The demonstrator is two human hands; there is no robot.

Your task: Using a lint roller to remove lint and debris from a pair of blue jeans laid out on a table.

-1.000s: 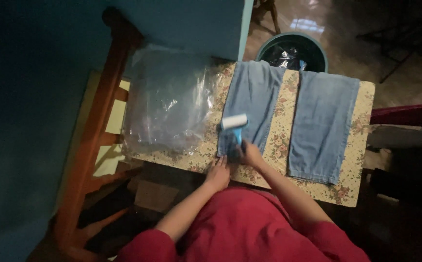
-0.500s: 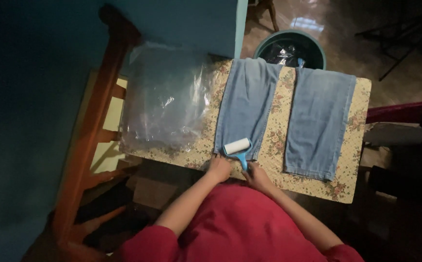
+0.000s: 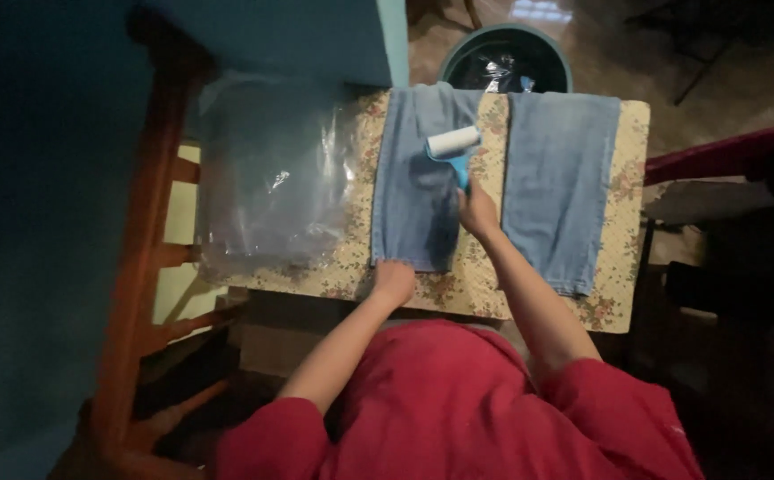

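A pair of light blue jeans lies flat on a small table with a floral cloth [image 3: 476, 289]. Its left leg [image 3: 413, 196] and right leg [image 3: 556, 187] run away from me. My right hand [image 3: 476, 212] grips the blue handle of a lint roller [image 3: 453, 144], whose white roll rests far up on the left leg. At the near hem of that leg my left hand [image 3: 393, 282] presses the fabric down.
A crumpled clear plastic bag [image 3: 267, 178] covers the table's left part. A wooden chair frame [image 3: 151, 267] stands at the left. A round teal bin [image 3: 507, 58] with a dark liner sits beyond the table. A dark red bar [image 3: 725, 151] is at the right.
The lint roller was near the hem half a second ago. My right hand has pushed it up the left jeans leg, away from me. My left hand stays at the hem.
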